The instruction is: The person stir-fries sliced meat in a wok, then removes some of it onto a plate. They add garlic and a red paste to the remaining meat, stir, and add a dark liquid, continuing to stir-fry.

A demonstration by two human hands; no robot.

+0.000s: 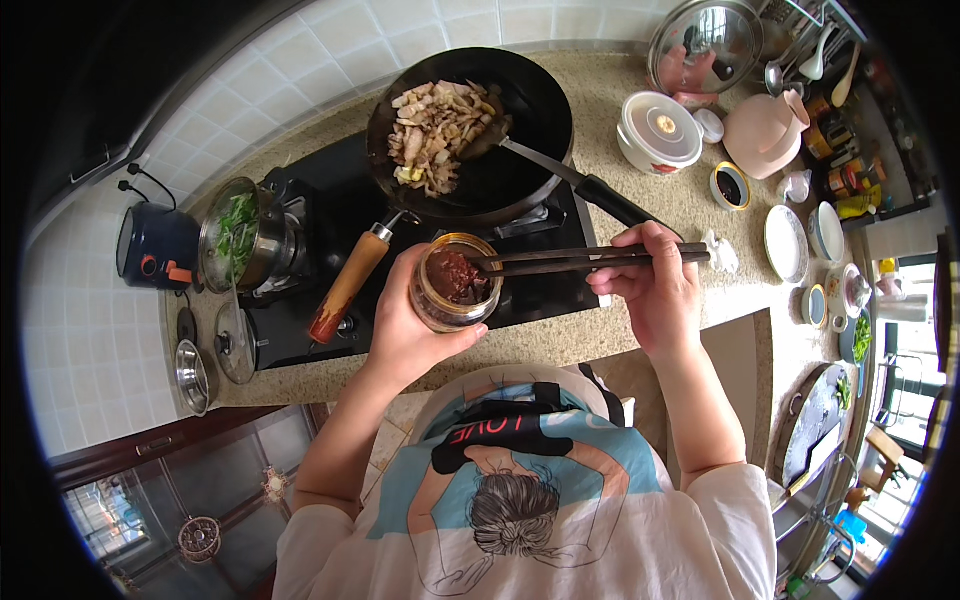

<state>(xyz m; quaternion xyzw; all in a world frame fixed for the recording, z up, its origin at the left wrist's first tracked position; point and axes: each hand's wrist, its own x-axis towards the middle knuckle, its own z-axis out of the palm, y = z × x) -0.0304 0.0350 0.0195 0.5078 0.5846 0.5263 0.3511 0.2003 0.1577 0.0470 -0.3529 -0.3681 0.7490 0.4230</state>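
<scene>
My left hand (409, 322) grips a glass jar (457, 304) of dark red-brown paste (451, 276), tipped so its mouth faces me. In my right hand (660, 289) is a pair of dark chopsticks (577, 259), with their tips inside the jar at the paste. Beyond the jar, a black wok (536, 97) on the gas stove (315, 176) holds sliced, pale-brown meat (435, 131). A spatula (544, 159) rests in the wok, its black handle reaching over the rim towards my right hand. The wok's wooden handle (351, 285) points towards me, left of the jar.
On the left burner, a steel pot (259, 259) holds green vegetables; a glass lid (236, 341) and steel bowl (193, 379) are nearby. To the right stand a lidded bowl (652, 142), a pink pitcher (761, 139), a dark sauce dish (729, 186), and a round chopping board (806, 420) with a knife.
</scene>
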